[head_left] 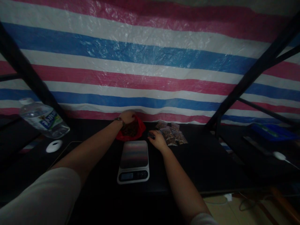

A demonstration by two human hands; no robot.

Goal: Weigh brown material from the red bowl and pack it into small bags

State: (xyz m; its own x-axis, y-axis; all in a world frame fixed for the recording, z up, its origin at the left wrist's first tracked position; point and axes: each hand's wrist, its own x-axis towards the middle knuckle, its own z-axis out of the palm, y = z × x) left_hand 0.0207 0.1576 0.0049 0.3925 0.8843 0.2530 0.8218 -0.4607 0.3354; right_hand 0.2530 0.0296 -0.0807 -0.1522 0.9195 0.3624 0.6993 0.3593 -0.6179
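My left hand (127, 117) reaches forward into a red bag (140, 128) holding dark brown bits, at the far edge of a dark table (199, 156). The fingers are buried in the bag, so I cannot see whether they grip anything. My right hand (157, 140) rests on the table just right of the bag, fingers curled on a small dark object that is too dim to name. Several small clear packets (172, 133) of brown bits lie right beside that hand. A white kitchen scale (134, 161) with a steel top sits between my forearms.
A clear water bottle (43, 120) lies tilted at the left, with a white round object (54, 146) under it. A striped red, white and blue tarp (150, 62) hangs behind the table. Black frame bars (246, 78) slant at both sides. A blue tray (272, 132) stands at the right.
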